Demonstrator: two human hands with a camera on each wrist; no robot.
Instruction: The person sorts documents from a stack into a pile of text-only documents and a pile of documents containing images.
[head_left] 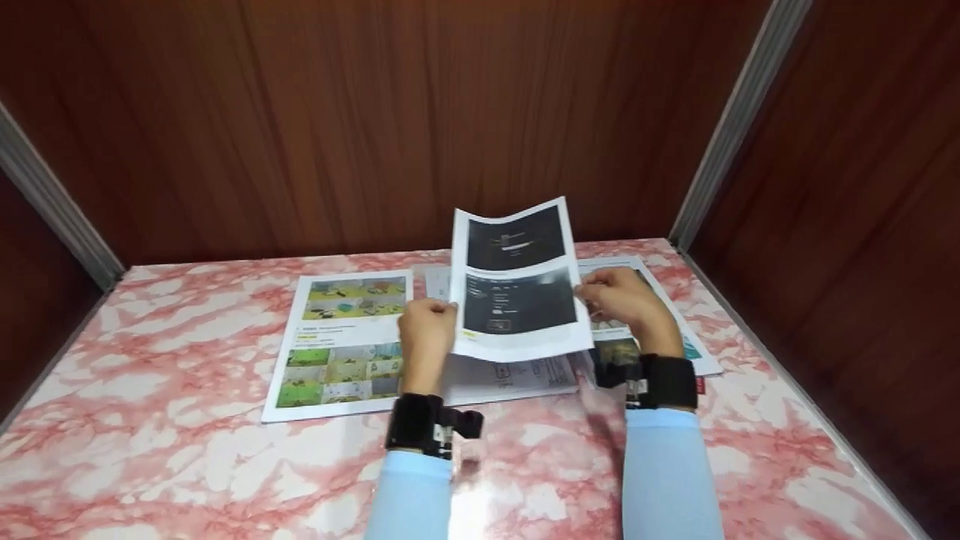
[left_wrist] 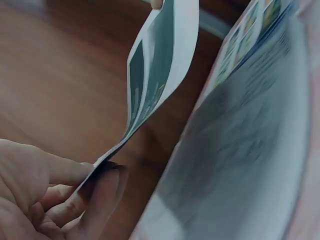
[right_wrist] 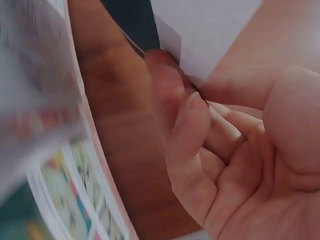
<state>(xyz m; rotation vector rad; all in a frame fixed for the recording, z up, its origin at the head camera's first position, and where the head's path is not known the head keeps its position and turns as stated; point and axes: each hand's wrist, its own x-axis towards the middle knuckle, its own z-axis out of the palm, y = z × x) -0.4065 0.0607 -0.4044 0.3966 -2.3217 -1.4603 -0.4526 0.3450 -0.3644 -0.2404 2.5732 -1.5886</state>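
Observation:
A printed sheet of paper [head_left: 517,300] with two dark screen pictures is held up above the table, bowed between both hands. My left hand [head_left: 427,334] pinches its left edge; in the left wrist view, thumb and fingers [left_wrist: 102,195] meet on the paper's edge. On the opposite edge my right hand [head_left: 626,300] pinches the sheet, and the right wrist view shows its fingertips [right_wrist: 192,117] against the paper. Below lie more printed pages: one with colour photos [head_left: 345,337] at the left, a page with faint print [head_left: 517,379] in the middle, partly hidden.
Another printed page [head_left: 694,356] lies at the right, partly covered by the right hand, with a small red tab [head_left: 700,385] by its edge. The pink-and-white marbled table [head_left: 187,465] is bounded by brown wood panels [head_left: 337,127] behind and at the sides.

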